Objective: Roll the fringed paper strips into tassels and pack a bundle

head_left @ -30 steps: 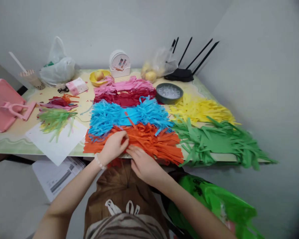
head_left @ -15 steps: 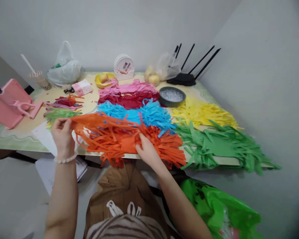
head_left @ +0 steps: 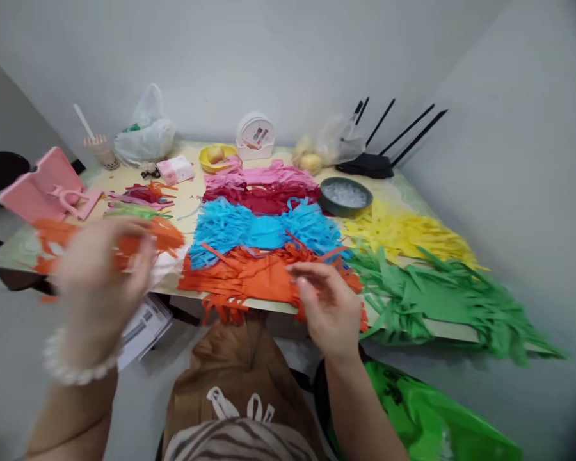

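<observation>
Print shows in several places around the bench (head_left: 408, 192), though hardly any of it can be read. Small dark characters sit on the bench's pale cover, just left of the dark red fringe (head_left: 264, 200), too tiny to make out. The white round-topped holder (head_left: 254, 137) at the back carries a coloured printed panel, its lettering illegible. Below the bench, papers (head_left: 146, 326) bear a dark block of print that is too blurred to read; black characters mark the bright green plastic bag (head_left: 427, 416) at lower right, also unclear. No brand can be read on the black router (head_left: 367, 165) with its raised antennas.

The left hand (head_left: 103, 269), motion-blurred and wearing a bead bracelet (head_left: 79, 368), grips a length of orange fringe (head_left: 168, 235) above the bench's left front edge. The right hand (head_left: 333, 307) is half curled, thumb near the index finger, over the right part of the orange fringed stack (head_left: 266, 278); whether it pinches a strip cannot be told. That stack lies at the front edge, some strips hanging over it, with blue fringe (head_left: 269, 232) directly behind and green fringe (head_left: 441, 298) beside it to the right.
</observation>
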Motion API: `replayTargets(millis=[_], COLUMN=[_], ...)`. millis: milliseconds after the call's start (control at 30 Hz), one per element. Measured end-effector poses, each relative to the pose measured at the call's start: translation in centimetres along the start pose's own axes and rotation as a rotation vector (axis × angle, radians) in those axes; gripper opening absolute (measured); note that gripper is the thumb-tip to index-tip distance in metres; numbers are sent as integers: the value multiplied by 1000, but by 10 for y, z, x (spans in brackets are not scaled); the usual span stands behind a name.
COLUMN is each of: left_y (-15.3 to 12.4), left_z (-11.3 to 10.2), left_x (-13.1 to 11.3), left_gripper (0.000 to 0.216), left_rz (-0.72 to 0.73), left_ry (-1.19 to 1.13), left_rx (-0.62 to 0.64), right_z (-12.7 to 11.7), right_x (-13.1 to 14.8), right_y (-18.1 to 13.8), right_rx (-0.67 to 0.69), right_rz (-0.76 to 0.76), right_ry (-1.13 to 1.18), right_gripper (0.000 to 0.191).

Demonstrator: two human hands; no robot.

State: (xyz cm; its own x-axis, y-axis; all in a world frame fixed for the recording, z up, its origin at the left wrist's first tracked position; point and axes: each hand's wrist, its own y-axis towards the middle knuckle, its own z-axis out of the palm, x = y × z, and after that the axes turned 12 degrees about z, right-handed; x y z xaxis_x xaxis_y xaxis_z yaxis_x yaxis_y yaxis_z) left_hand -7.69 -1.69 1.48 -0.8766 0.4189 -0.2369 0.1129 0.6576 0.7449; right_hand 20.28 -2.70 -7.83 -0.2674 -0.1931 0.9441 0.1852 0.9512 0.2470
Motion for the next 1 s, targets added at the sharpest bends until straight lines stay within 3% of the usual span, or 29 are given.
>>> replayTargets(millis=[100,167,233,400,567,700,767,867,1000], left_y=[-5,-7,-8,-11,-12,-8,-8,-9,-8], left_z=[23,33,37,41,62,69,68,68,67], left_x=[-45,-60,-64,-48,-32,-26,-23,-16,-7], left_gripper=[8,12,11,5,20,20,24,49,35], left_rz=[258,251,189,59,10,-13,-18,-75,-124], left_ry=[-70,-205,-289,-474,-720,-788,-844,-959,-1048], left_rx=[270,364,397,417,576,557,552,552,633], right_z=[23,35,38,12,-15,-26,-29,-31,-34], right_x=[40,49,47,41,58,56,51,43,41], right_y=[-8,-6,2,28,43,53,56,58,58], right_rx=[173,231,233,336,445,584,566,507,501], right_rz=[-330,-421,-413,-256,-214,-182,-181,-220,-272], right_ry=[-183,-280,-360,-426,-349,-401,-356,-214,-123], right_gripper=[44,55,45,26,17,28,41,53,46])
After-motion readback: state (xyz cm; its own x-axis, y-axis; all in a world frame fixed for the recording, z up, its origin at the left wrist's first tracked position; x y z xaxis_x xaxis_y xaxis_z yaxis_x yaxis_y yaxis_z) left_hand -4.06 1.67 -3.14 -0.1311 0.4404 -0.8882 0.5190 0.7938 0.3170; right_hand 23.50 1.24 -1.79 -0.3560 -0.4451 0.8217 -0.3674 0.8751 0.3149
